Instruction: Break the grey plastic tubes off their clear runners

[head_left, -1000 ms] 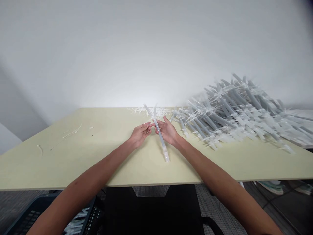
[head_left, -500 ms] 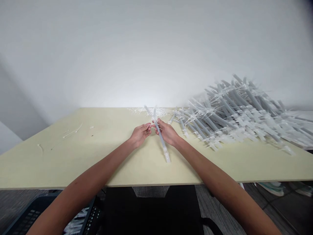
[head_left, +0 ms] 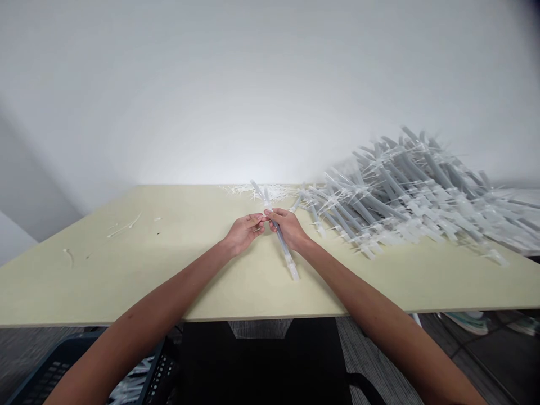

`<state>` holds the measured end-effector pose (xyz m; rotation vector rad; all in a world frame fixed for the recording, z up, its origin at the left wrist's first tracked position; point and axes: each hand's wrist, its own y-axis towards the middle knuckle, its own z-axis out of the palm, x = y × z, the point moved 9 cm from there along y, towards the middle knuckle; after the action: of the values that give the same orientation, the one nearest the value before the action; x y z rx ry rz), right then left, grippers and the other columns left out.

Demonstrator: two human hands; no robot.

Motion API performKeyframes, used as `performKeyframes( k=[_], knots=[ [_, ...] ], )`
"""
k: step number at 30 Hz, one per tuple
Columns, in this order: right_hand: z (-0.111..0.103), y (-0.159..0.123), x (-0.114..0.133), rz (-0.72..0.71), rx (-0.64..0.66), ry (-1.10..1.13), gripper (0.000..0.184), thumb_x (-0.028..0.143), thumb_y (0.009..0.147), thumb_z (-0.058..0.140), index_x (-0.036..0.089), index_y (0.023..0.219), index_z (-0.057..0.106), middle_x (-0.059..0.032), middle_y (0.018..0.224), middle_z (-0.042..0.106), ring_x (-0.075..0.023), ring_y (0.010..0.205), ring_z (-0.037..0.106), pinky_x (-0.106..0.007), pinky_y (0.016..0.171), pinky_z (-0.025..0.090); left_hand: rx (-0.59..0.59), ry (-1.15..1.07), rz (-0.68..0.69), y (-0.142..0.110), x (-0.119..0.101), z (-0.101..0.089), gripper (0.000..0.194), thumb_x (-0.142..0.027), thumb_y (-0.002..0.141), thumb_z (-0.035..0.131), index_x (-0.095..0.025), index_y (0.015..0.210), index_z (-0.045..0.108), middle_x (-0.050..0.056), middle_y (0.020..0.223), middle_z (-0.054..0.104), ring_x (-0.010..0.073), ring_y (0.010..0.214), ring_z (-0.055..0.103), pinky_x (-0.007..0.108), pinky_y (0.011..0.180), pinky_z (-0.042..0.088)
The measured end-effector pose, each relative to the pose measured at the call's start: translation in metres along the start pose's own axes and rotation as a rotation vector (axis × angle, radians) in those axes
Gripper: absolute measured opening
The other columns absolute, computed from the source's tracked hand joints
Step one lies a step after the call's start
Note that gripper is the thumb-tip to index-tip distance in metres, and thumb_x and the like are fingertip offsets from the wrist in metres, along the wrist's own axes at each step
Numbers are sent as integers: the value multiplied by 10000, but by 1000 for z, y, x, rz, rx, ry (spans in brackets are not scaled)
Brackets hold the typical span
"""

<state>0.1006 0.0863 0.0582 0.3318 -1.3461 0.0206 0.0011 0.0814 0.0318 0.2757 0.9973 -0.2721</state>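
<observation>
Over the middle of the table, my right hand (head_left: 289,229) is closed around a grey translucent forked tube (head_left: 283,246) with a whitish connector at its lower end. The tube slants, with its forked end pointing toward the wall and the connector toward me. My left hand (head_left: 243,233) is beside it, thumb and fingers pinched together near the fork and meeting the right fingertips. What the left fingers pinch is too small to make out. Behind the hands lies a scatter of small white thin pieces (head_left: 276,193).
On the right is a large heap of similar tubes (head_left: 400,197) with thin white ties sticking out. Thin white strips (head_left: 122,229) lie on the left of the table (head_left: 169,281). Below the front edge, a dark basket (head_left: 54,365) holds more whitish pieces. Shoes (head_left: 466,323) show at lower right.
The tube has turned slightly, its connector end shifting a little right. My right thumb and fingers have moved down and closer to the left fingertips. The left hand has hardly moved.
</observation>
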Motion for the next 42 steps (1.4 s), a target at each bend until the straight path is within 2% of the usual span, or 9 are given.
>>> performKeyframes(
  k=[11,16,26,33,37,42],
  knots=[
    [-3,1,-4,6,-16,50,325,403,588,728,143,747,616,-28,724,598,-77,549,462,-216,459,339,-3,-5,-19,-2,2,1,150,-218,715,685,-104,806,651,46,855,569,84,747,511,241,756,428],
    [1,1,-4,29,17,92,290,348,582,739,148,743,605,-13,710,582,-74,556,465,-210,456,330,-9,10,-35,-4,3,2,165,-243,709,690,-114,798,636,37,829,558,89,740,510,245,738,421],
    [3,-2,-4,39,34,129,303,287,569,748,158,766,556,5,734,563,-64,545,446,-203,454,311,-22,219,22,-6,-2,3,245,-341,714,671,-123,771,572,21,753,528,88,661,494,263,682,400],
    [1,0,-11,113,19,208,199,342,709,613,152,754,574,-22,702,576,-90,565,479,-221,479,348,-34,282,80,-5,-9,1,257,-358,722,652,-120,789,583,23,756,527,89,650,486,272,691,394],
    [0,1,-11,106,12,206,159,292,705,618,147,760,583,-31,719,588,-91,572,483,-216,476,346,-37,283,63,-5,-9,2,260,-362,727,644,-117,800,592,22,754,522,87,643,481,273,686,394],
    [2,0,-10,86,15,177,207,331,692,653,158,771,571,-22,715,589,-83,556,477,-216,483,355,-31,263,60,-6,-8,3,265,-366,732,637,-121,826,601,24,758,517,89,643,478,273,684,396]
  ],
)
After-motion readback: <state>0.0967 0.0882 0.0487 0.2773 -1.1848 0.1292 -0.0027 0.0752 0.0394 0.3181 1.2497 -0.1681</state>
